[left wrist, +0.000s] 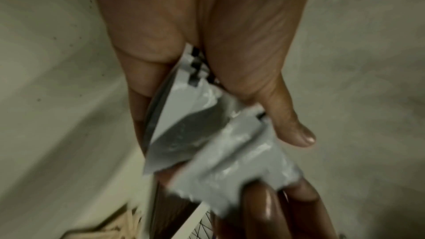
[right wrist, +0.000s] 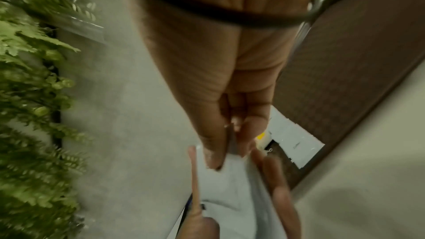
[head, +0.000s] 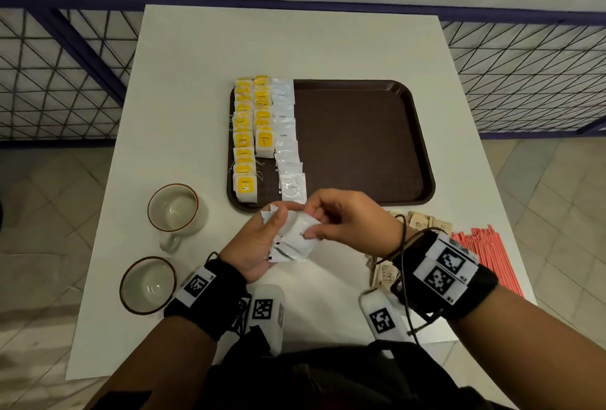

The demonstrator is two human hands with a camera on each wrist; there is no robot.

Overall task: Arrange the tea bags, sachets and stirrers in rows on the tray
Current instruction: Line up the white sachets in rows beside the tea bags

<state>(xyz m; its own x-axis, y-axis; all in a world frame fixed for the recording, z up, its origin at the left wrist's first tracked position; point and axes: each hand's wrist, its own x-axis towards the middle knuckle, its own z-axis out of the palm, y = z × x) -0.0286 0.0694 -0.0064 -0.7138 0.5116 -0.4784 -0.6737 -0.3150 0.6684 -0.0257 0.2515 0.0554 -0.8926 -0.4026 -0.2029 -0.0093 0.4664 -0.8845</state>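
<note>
My left hand point(head: 267, 236) holds a small stack of white sachets point(head: 295, 241) above the table, just in front of the brown tray point(head: 360, 141). My right hand point(head: 316, 224) pinches the top sachet of that stack between thumb and fingers. The left wrist view shows the fanned stack of sachets point(left wrist: 207, 134) in the left palm. In the right wrist view the pinched sachet point(right wrist: 230, 174) hangs below the right fingertips point(right wrist: 214, 155). On the tray's left side lie two rows of yellow tea bags point(head: 244, 141) and one row of white sachets point(head: 285, 134).
Brown sugar sachets point(head: 423, 223) and a pile of red stirrers point(head: 485, 252) lie on the white table point(head: 295, 42) to the right of my hands. Two cups point(head: 173, 209) point(head: 147, 285) stand on the left. The tray's right part is bare.
</note>
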